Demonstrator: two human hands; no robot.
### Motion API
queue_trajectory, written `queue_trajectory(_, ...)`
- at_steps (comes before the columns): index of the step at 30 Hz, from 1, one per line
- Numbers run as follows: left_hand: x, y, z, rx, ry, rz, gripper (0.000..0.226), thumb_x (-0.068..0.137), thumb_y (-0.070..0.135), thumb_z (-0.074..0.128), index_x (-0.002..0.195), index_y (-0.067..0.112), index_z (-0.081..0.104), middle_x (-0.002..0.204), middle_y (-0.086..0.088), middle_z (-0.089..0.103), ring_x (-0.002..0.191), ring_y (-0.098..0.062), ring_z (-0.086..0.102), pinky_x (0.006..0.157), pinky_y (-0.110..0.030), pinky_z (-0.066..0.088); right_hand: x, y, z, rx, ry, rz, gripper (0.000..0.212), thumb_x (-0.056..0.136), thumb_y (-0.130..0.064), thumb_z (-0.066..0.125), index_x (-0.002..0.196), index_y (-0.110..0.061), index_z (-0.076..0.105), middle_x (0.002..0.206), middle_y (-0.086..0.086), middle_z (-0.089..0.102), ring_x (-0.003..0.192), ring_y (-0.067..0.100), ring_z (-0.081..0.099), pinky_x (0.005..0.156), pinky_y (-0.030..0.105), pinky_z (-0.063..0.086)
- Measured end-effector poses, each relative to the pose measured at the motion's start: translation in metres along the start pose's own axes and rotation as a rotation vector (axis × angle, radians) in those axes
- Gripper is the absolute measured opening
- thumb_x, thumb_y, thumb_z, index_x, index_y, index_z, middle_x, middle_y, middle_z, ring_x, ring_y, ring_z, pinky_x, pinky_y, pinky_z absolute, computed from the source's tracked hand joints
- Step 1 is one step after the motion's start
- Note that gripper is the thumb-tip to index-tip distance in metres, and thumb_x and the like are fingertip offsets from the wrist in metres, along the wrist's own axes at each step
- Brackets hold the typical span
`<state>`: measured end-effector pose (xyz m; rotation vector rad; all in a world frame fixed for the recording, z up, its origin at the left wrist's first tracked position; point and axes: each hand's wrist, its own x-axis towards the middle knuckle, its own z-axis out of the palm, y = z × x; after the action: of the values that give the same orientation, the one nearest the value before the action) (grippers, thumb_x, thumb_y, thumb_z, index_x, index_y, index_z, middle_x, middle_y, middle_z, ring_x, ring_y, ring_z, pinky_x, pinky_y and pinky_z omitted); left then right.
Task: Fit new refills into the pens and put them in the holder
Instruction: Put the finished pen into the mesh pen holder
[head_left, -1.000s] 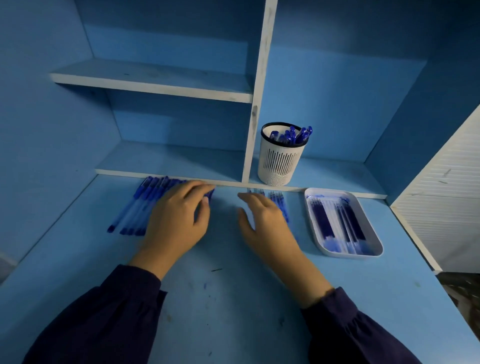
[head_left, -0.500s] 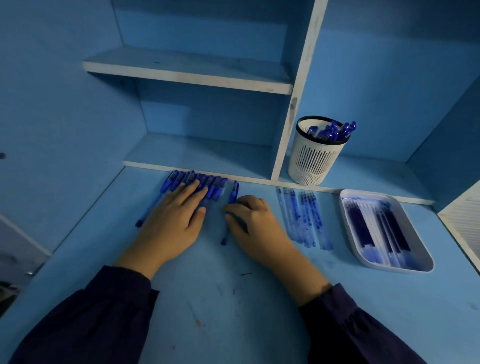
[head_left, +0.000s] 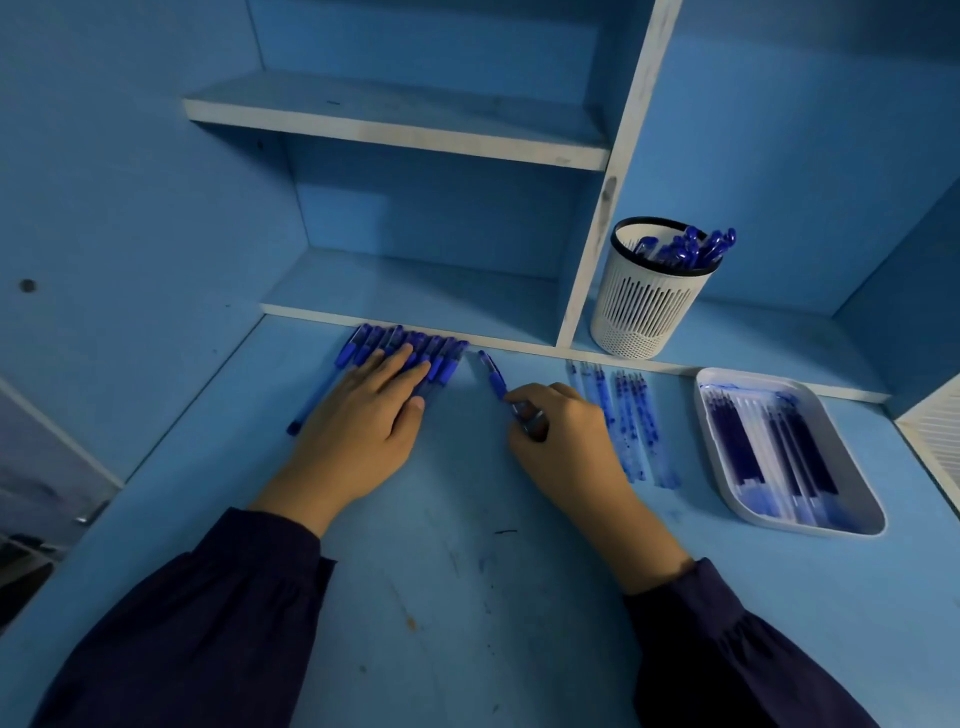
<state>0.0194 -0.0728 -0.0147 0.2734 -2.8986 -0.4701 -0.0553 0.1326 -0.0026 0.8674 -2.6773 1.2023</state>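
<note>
A row of blue capped pens lies against the low shelf edge on the blue desk. My left hand rests flat on that row with straight fingers. My right hand grips one blue pen pulled out of the row, its cap end pointing up and left. Several ink-stained refills lie just right of that hand. A white tray at the right holds several dark refills. The white slotted pen holder stands on the low shelf with several blue pens in it.
A white upright shelf divider stands just left of the holder, and an upper shelf juts out at the left. A white slatted panel borders the desk at the far right.
My right hand has curled round one pen and drawn it rightward away from the row. My left hand stays pressed on the row. The view has shifted closer.
</note>
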Motion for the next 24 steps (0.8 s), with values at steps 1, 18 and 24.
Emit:
queue_trajectory(1,0.000,0.000,-0.001,-0.002,-0.007,-0.004,0.066,0.094,0.047,0.018,0.155,0.025,0.033,0.165,0.006,0.019,0.153,-0.017,0.011,0.119,-0.026,0.002,-0.001,0.000,-0.002,0.030,-0.001,0.023,0.028,0.081,0.002,0.060,0.105,-0.009,0.070,0.086,0.007,0.060,0.064,0.009,0.050,0.061,0.004,0.038)
queue_trajectory(18,-0.025,0.087,-0.006,-1.034,0.167,-0.045,0.048,0.100,0.024,0.054,0.146,0.031,0.043,0.104,0.009,0.074,0.098,0.001,0.069,0.091,-0.019,0.052,-0.048,-0.024,-0.030,0.770,0.012,0.227,0.016,0.087,-0.009,0.068,0.098,-0.019,0.073,0.085,-0.005,0.072,0.069,0.006,0.061,0.062,0.020,0.052)
queue_trajectory(24,-0.027,0.099,-0.004,-1.266,0.151,-0.123,0.042,0.096,0.013,0.061,0.130,0.036,0.051,0.101,0.001,0.077,0.098,-0.013,0.072,0.082,-0.024,0.056,-0.062,-0.024,-0.030,0.728,0.033,0.170,0.020,0.087,-0.007,0.068,0.097,-0.023,0.072,0.088,-0.009,0.073,0.069,0.005,0.062,0.063,0.019,0.051)
